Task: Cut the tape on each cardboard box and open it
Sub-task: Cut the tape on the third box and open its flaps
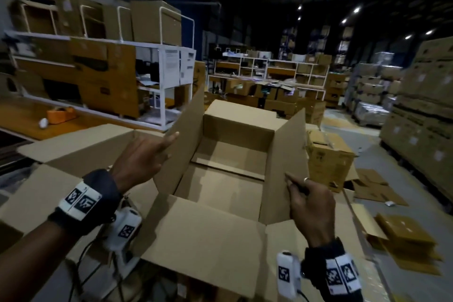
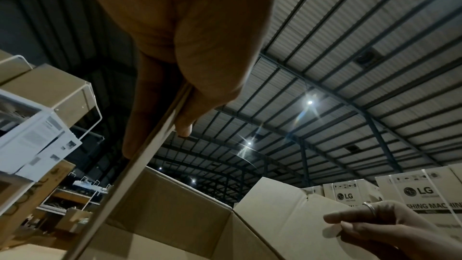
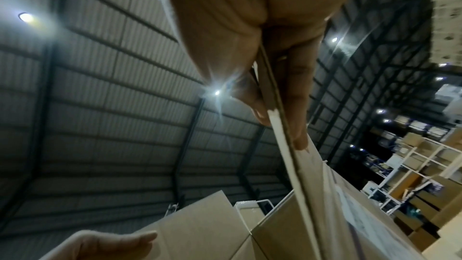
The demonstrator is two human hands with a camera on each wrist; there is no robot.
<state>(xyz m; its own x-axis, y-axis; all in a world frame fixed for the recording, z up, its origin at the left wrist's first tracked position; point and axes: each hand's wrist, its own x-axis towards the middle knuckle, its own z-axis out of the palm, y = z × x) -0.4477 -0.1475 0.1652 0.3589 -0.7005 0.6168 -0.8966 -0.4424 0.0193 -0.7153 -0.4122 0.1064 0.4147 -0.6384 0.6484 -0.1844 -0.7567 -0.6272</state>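
A large cardboard box (image 1: 220, 186) stands open in front of me, and its inside is bare. My left hand (image 1: 169, 142) pinches the upper edge of the raised left flap (image 1: 186, 135); in the left wrist view the thumb (image 2: 183, 126) lies on one face of that flap (image 2: 140, 165) and the fingers on the other. My right hand (image 1: 291, 182) pinches the near edge of the upright right flap (image 1: 289, 152), seen edge-on as the flap (image 3: 297, 169) in the right wrist view. A thin dark thing lies along the right fingers; I cannot tell what it is. The near flap (image 1: 208, 235) hangs out towards me.
Another opened box (image 1: 73, 140) spreads its flaps at the left. A smaller carton (image 1: 328, 154) sits just right of the box. Flattened cardboard (image 1: 404, 238) lies on the floor. An orange tape dispenser (image 1: 61, 114) rests on the bench, white shelving (image 1: 171, 68) behind, stacked cartons (image 1: 426, 105) at right.
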